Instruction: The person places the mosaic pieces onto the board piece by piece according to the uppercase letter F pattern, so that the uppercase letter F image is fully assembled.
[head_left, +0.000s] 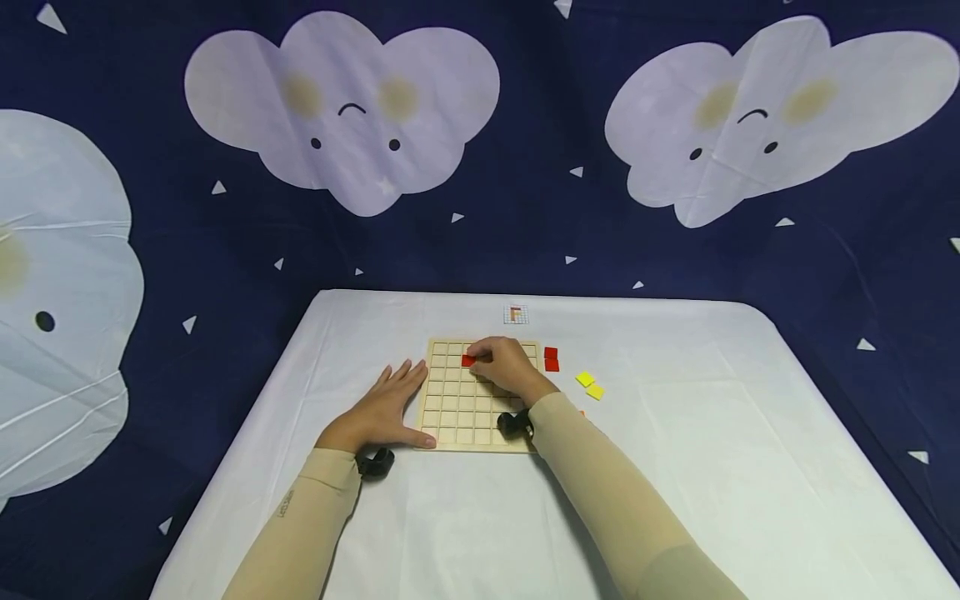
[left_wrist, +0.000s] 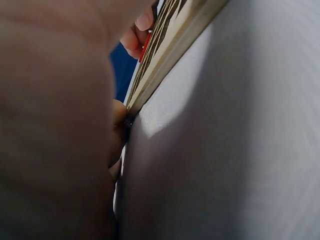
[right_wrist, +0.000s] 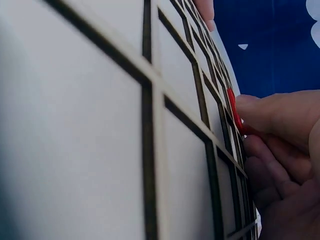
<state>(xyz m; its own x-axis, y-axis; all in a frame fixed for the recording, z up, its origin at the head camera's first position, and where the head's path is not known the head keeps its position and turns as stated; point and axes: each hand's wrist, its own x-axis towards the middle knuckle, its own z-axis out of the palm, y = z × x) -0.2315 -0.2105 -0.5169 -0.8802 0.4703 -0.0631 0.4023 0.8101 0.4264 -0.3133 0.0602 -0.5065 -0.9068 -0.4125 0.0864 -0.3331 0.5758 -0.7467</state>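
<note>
Beige sleeves cover both of the person's forearms, and the left sleeve [head_left: 300,517] carries a short run of small dark lettering, too small to read with certainty. Coloured squares on a gridded card [head_left: 516,314] beyond the board make a shape like a capital F.

Pale wood forms the gridded board [head_left: 457,421], which lies flat on the white-covered desk [head_left: 750,433]. Over its far part, the right hand [head_left: 506,364] pinches a red tile [head_left: 466,361] between thumb and fingers; the tile shows at the fingertips, on the left side of that hand, at the second row of cells from the far edge. Whether it is fully seated in its cell cannot be told.

The left hand [head_left: 386,412] has its fingers straight and spread along the board's left edge, its thumb reaching the near left corner; it grips nothing.

Two more red tiles [head_left: 551,365] lie just right of the board, beside the right hand and touching or nearly so. Two yellow tiles [head_left: 585,379] lie farther right, and a bit of an orange piece [head_left: 582,412] peeks out by the right sleeve [head_left: 607,483]. Behind the desk hangs dark blue cloth [head_left: 525,167] printed with clouds [head_left: 345,75].
</note>
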